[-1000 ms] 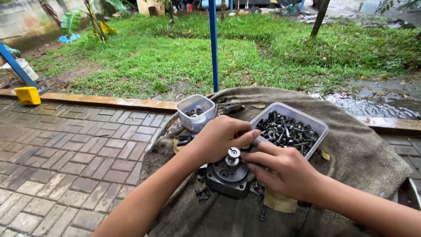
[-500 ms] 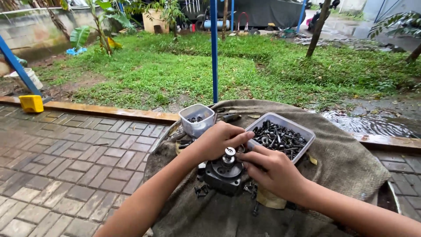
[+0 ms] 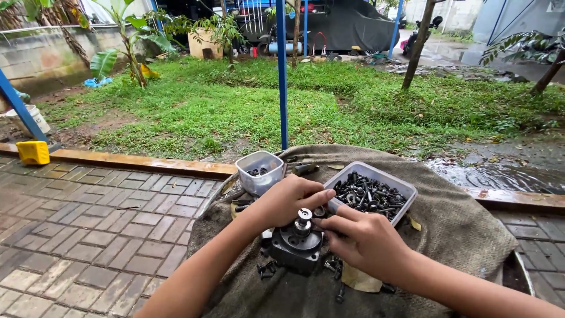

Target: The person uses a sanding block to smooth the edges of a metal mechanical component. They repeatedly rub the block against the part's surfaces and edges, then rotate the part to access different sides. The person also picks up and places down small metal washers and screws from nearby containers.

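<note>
Here, both hands point(image 3: 329, 221) clasp a dark, blocky metal housing point(image 3: 297, 250).

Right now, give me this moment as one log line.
left hand: over metal part's shaft | right hand: beside metal part | tray of bolts: behind | surface: cloth

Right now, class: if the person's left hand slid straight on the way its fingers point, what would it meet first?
The left hand points rightward, so it would probably first meet the large tub of bolts, just beyond its fingertips; depth is unclear.
</note>
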